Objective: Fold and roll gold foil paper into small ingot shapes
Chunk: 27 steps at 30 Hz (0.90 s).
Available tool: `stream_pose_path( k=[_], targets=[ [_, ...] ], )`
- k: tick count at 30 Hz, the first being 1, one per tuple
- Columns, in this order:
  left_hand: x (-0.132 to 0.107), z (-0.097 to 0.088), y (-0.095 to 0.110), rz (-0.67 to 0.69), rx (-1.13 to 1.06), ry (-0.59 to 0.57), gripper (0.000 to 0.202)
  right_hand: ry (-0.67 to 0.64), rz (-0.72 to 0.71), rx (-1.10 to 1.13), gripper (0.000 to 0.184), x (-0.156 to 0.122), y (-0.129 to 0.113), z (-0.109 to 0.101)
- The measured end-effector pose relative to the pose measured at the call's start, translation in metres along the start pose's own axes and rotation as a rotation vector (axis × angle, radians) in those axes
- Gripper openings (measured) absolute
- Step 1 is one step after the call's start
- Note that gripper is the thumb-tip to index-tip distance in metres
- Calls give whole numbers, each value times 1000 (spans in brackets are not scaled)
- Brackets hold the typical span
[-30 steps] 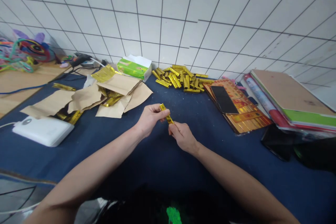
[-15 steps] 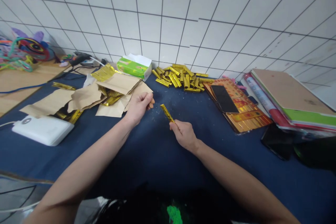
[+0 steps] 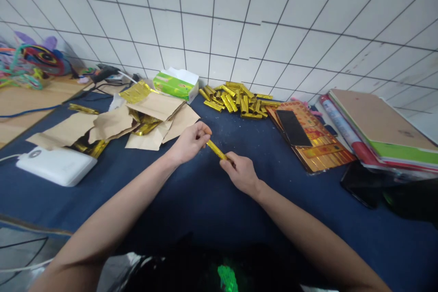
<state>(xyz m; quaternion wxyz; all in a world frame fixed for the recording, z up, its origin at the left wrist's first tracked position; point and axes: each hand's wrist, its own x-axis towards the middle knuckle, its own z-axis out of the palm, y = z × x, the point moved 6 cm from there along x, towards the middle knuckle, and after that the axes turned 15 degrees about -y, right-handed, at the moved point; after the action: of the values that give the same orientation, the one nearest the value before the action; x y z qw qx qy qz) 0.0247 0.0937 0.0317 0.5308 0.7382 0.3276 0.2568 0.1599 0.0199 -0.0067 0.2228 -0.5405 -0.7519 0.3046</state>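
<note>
The fingers of the left hand (image 3: 189, 143) and right hand (image 3: 240, 173) are closed, pinching each end of a gold foil roll (image 3: 216, 149), so it lies across between them, with a pile of gold rolls (image 3: 236, 100) beyond the fingertips

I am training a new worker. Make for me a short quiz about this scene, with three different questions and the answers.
1. What is between the left hand and the right hand?
A. A pair of scissors
B. A gold foil stick
C. A green book

2. True or false: The pile of gold foil sticks lies on the blue cloth, beside the green tissue box.

3. Fill in the missing word: The torn brown paper is nearer the ____ hand.

Key: 1. B; 2. True; 3. left
</note>
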Motion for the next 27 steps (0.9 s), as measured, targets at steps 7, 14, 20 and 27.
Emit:
stream_pose_path(
  k=[7,14,20,27],
  targets=[
    [-1,10,1,60,53,-113,9,-256,9,461,37,4,2,11],
    [0,16,-6,-35,34,-112,31,-182,37,474,36,3,6,13],
    [-1,11,-9,-80,54,-29,34,-204,46,409,33,3,1,10],
    [1,13,-15,-73,-66,-17,38,-240,40,477,31,4,4,16]
  ],
)
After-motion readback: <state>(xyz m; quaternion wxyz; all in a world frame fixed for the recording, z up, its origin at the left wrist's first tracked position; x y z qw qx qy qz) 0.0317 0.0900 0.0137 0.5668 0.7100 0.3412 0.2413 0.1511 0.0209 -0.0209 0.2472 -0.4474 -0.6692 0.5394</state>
